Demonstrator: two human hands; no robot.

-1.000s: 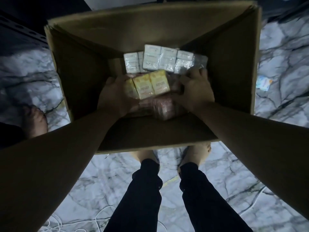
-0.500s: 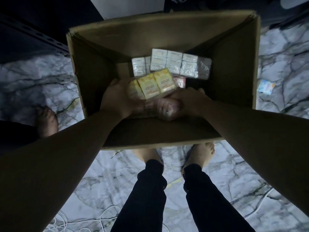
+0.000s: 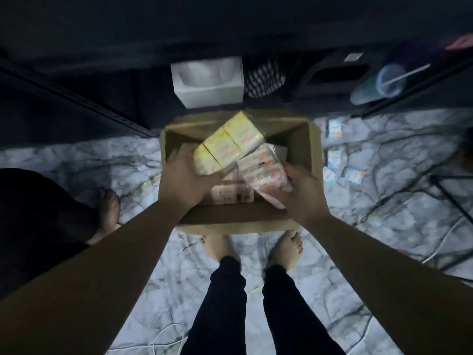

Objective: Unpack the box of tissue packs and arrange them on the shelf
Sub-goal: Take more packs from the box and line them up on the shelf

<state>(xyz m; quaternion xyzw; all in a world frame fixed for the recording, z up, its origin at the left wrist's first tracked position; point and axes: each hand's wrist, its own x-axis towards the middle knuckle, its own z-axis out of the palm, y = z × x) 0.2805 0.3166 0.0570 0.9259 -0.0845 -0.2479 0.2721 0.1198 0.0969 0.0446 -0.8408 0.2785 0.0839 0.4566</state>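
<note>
A yellow plastic-wrapped bundle of tissue packs (image 3: 227, 143) is gripped by the left hand (image 3: 188, 179), and a pink wrapped bundle (image 3: 263, 172) is clasped by the right hand (image 3: 304, 194), fingers curled round each. Both are held above the open brown cardboard box (image 3: 313, 149), within its rim, more packs (image 3: 230, 193) being seen inside. The dark metal shelf (image 3: 102, 108) lies just beyond the far rim, a white tissue box (image 3: 207, 82) standing there.

Dim room, marbled floor (image 3: 384, 155)

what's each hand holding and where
Left hand grips the yellow tissue bundle at its near end; right hand grips the pink bundle at its near end.
</note>
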